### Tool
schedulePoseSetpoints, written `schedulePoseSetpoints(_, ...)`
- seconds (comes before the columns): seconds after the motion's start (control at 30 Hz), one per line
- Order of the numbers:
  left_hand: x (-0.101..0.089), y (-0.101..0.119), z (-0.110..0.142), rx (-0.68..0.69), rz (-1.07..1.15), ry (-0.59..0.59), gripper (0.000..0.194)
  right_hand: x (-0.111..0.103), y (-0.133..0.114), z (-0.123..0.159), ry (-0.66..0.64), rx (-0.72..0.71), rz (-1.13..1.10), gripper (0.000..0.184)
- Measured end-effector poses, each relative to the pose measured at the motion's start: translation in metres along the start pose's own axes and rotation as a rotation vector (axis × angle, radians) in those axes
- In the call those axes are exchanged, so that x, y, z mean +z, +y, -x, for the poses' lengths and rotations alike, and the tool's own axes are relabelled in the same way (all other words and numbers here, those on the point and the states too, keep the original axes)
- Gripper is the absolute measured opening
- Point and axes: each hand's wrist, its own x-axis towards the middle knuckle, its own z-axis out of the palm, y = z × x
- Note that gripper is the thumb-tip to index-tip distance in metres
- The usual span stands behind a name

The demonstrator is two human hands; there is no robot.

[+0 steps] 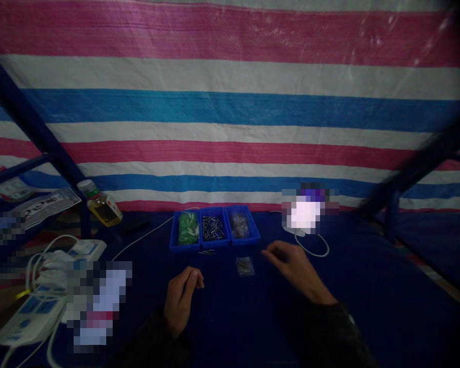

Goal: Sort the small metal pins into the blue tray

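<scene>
My left hand [181, 300] is over the dark blue surface at the front, left of the middle. Its fingers are curled in with the thumb against them, and whatever may be inside is hidden. My right hand [293, 267] is further right, its fingers bent and the tips together, with nothing visible between them. A small clear plastic bag [245, 266] with dark contents lies flat between the hands, nearest the right one and apart from both. Behind it stand three joined blue bins: one with a green bag [188, 228], one with short metal pins [212, 228], one with clear bags [239, 226].
Several loose pins [207, 252] lie before the middle bin. A white power strip [32, 317] with cables is on the left, near a tilted bottle [101, 204]. A lit, blurred-out device [304, 214] with a white cable stands back right. Striped tarpaulin [230, 110] hangs behind.
</scene>
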Motion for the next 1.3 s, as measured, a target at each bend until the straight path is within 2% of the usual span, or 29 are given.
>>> schedulePoseSetpoints(0.1, -0.001, 0.0, 0.0, 0.001, 0.002, -0.014, 0.042, 0.031, -0.022, 0.004, -0.057, -0.112, 0.069, 0.012)
schedulePoseSetpoints(0.23, -0.001, 0.0, 0.0, -0.003, 0.008, -0.024, 0.039, 0.057, -0.03, 0.013, -0.13, -0.151, 0.154, 0.041)
schedulePoseSetpoints(0.3, -0.001, -0.001, 0.0, -0.006, 0.018, -0.019, 0.038, 0.062, -0.031, 0.016, -0.15, -0.147, 0.178, 0.044)
schedulePoseSetpoints(0.53, -0.002, 0.0, 0.001, -0.006, 0.02, -0.017, 0.037, 0.068, -0.035, 0.019, -0.121, -0.147, 0.177, 0.033)
schedulePoseSetpoints(0.8, -0.002, 0.0, 0.001, -0.011, 0.015, -0.027, 0.039, 0.065, -0.035, 0.021, -0.085, -0.11, 0.119, 0.021)
schedulePoseSetpoints(0.97, -0.001, -0.006, 0.001, -0.008, 0.001, -0.018, 0.039, 0.062, -0.04, 0.02, -0.072, -0.109, 0.084, 0.022)
schedulePoseSetpoints(1.13, -0.002, -0.007, 0.001, 0.013, -0.025, -0.018, 0.031, 0.066, -0.053, 0.021, 0.025, -0.126, -0.019, 0.023)
schedulePoseSetpoints(1.3, -0.002, -0.005, 0.001, 0.059, -0.065, -0.047, 0.022, 0.083, -0.078, 0.024, 0.133, -0.072, -0.178, 0.021)
